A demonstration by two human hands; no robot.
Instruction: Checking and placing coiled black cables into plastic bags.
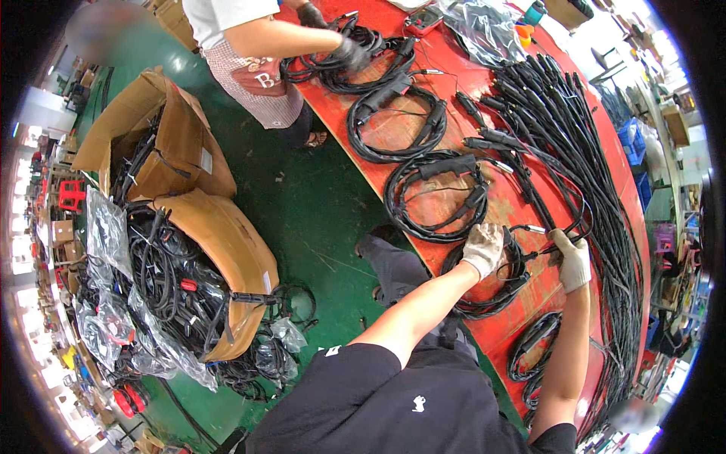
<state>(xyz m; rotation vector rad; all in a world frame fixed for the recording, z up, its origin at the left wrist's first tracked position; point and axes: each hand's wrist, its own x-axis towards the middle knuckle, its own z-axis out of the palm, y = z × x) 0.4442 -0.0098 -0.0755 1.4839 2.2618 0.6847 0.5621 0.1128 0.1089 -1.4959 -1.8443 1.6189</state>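
White fabric, smudged in places, gloves both of the wearer's hands at right of centre. The right hand (572, 261) is closed around a thin black cable length (538, 252). The left hand (485, 248) lies on the upper part of a black coiled cable (495, 305); how firmly its fingers grasp cannot be told. This coil rests on the worn red tabletop (495, 337), near its edge, right of the frame's centre. A smaller black cable coil (517, 352) lies at lower right. Beyond the left hand, two further black coils, each with a thick black sleeve, follow toward upper centre. A long bundle of straight black cables (616, 265) runs down the table's right side. Open brown cardboard boxes (246, 242) filled with black cables stand on the green floor (287, 174) at left. At upper centre, a co-worker's dark-gloved hand (350, 53) touches another heap of black coiled cable. A red-and-black handheld meter (422, 21) lies beyond.
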